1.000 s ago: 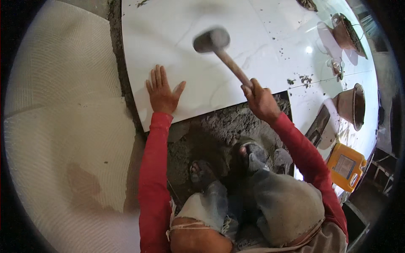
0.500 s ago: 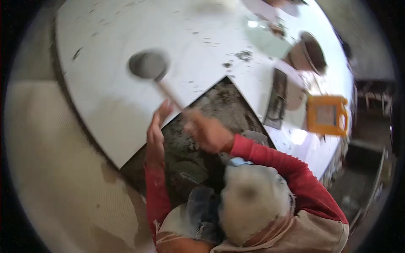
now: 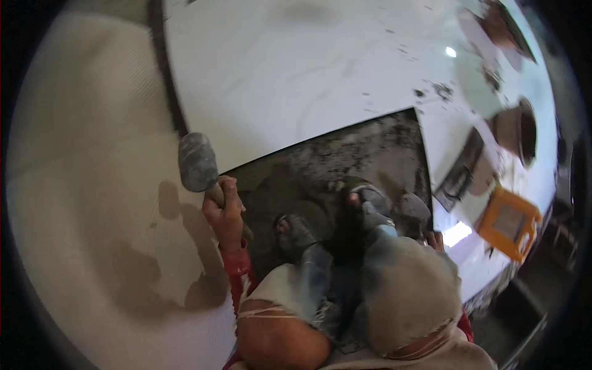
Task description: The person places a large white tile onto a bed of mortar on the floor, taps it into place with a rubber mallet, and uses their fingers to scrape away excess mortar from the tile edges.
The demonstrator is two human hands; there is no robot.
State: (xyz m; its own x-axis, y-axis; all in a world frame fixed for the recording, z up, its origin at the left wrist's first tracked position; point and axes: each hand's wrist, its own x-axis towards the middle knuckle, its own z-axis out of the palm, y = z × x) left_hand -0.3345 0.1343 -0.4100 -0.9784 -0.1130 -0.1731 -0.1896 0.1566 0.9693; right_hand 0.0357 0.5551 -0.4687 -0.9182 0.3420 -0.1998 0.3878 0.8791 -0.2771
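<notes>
My left hand is closed round the wooden handle of a mallet. Its grey, rounded head points up and away, over the pale floor beside the white tile's edge. Only some fingers of my right hand show past my right knee, by the right edge of a dark, mortar-smeared patch; whether they grip anything is hidden. Both my feet stand on this patch. Next to my right foot sits a grey rounded thing that I cannot make out.
Glossy white tiles spread beyond the patch, with dark crumbs on them. To the right are a flat dark trowel, a mortar-stained bucket and an orange-yellow jug. Ribbed pale floor runs along the left.
The mallet has passed from my right hand to my left and swung down to the left. My right hand has drawn back beside my right knee. The view has shifted left.
</notes>
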